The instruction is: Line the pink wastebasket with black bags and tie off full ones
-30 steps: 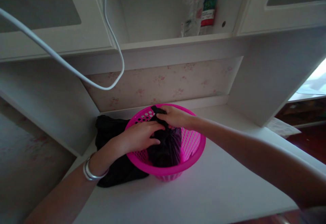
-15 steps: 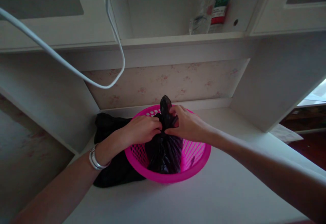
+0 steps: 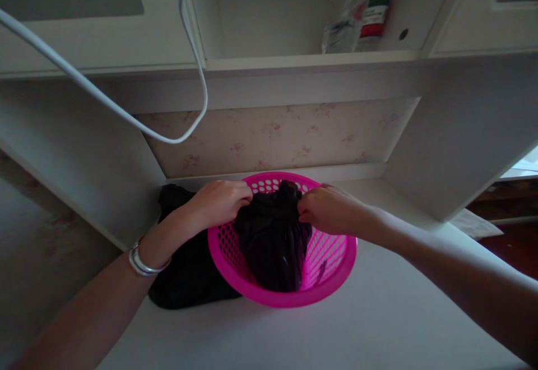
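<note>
A bright pink perforated basket (image 3: 332, 280) stands on the white desk (image 3: 357, 331). Inside it sits a black plastic bag (image 3: 273, 241), bunched at the top. My left hand (image 3: 221, 202), with silver bangles on the wrist, grips the bag's top edge on the left side. On the right side my right hand (image 3: 330, 210) pinches the top edge. The two hands hold the bag's mouth apart above the basket.
A black cloth heap (image 3: 189, 274) lies on the desk left of the basket. A white cable (image 3: 126, 115) loops down from above. Bottles (image 3: 357, 11) stand on the shelf overhead. White cupboard sides close in left and right.
The hands, which were together twisting the bag's neck upright, have moved apart sideways. The bag's top is now spread wider and lower.
</note>
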The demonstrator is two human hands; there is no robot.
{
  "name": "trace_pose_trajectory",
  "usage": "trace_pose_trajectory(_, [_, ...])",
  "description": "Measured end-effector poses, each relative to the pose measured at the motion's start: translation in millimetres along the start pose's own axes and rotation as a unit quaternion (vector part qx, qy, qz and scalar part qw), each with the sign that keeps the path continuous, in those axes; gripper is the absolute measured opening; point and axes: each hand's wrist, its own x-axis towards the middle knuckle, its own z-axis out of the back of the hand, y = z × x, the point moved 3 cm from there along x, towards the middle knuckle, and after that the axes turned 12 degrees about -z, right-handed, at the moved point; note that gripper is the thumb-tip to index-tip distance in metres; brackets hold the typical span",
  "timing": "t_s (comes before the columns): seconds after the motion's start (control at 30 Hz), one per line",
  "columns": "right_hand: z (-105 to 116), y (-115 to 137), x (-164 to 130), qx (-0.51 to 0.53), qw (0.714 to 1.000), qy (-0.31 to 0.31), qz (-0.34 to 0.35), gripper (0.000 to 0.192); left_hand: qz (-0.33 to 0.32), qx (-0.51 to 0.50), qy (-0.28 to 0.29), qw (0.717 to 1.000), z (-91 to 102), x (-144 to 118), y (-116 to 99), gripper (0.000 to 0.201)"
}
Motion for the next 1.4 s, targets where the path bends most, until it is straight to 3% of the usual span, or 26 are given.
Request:
trace_pose_trajectory(0.13, [7,-12,-7,-0.038,0.999,-0.007,-0.022,0.023,0.052,0.003,-0.033,0.998,7.7,-13,17,0.027])
trace_pose_trajectory(0.2, [7,-14,-9,-0.039,0.999,-0.02,-0.03,0.019,0.057,0.001,-0.074,0.996,10.0,-15,10,0.028])
trace_pose_trajectory(0.3, [3,-10,-9,0.0,0.999,-0.046,0.004,0.022,0.009,-0.034,-0.122,0.992,9.3,-9,-15,0.037])
trace_pose_trajectory(0.4, [-3,-4,-6,0.013,0.995,-0.062,0.075,0.016,-0.017,-0.041,-0.082,0.996,2.0,3,-34,0.036])
trace_pose_trajectory(0.47, [-4,-5,-5,0.011,0.992,-0.081,0.092,0.011,-0.016,-0.028,-0.036,0.999,-3.8,7,-35,0.027])
trace_pose_trajectory(0.57, [-3,-19,-8,0.042,0.992,-0.09,0.074,0.013,-0.015,-0.034,-0.023,0.999,-6.8,3,-19,0.023])
trace_pose_trajectory(0.67, [-1,-39,-16,0.064,0.994,-0.08,0.038,0.01,0.012,-0.037,-0.09,0.995,-1.6,-12,8,0.025])
trace_pose_trajectory(0.8, [2,-63,-26,0.084,0.994,-0.077,0.0,0.015,0.13,-0.083,-0.159,0.975,4.9,-37,44,0.025])
trace_pose_trajectory(0.87, [3,-67,-29,0.123,0.989,-0.081,-0.004,0.024,0.192,-0.15,-0.186,0.952,7.3,-44,46,0.026])
trace_pose_trajectory(0.93, [5,-62,-30,0.167,0.982,-0.084,0.003,0.047,0.221,-0.221,-0.231,0.921,12.0,-46,33,0.035])
trace_pose_trajectory(1.0, [5,-50,-28,0.194,0.977,-0.077,0.04,0.067,0.195,-0.264,-0.264,0.907,18.1,-40,7,0.045])
trace_pose_trajectory(1.03, [4,-43,-26,0.198,0.975,-0.066,0.073,0.066,0.167,-0.258,-0.261,0.915,20.8,-36,-7,0.049])
trace_pose_trajectory(1.13, [5,-27,-23,0.2,0.966,-0.031,0.161,0.025,0.08,-0.124,-0.198,0.969,23.8,-20,-39,0.067])
trace_pose_trajectory(1.17, [6,-26,-22,0.205,0.963,-0.027,0.172,0.019,0.063,-0.074,-0.178,0.979,22.9,-17,-43,0.062])
trace_pose_trajectory(1.23, [8,-32,-24,0.234,0.96,-0.033,0.153,0.02,0.054,-0.044,-0.168,0.983,20.2,-18,-39,0.033])
trace_pose_trajectory(1.33, [3,-60,-33,0.316,0.946,-0.051,0.053,0.022,0.125,-0.169,-0.221,0.952,15.4,-40,-14,0.023])
trace_pose_trajectory(1.4, [-7,-85,-41,0.394,0.917,-0.058,-0.018,0.023,0.209,-0.291,-0.279,0.891,9.9,-65,8,0.022])
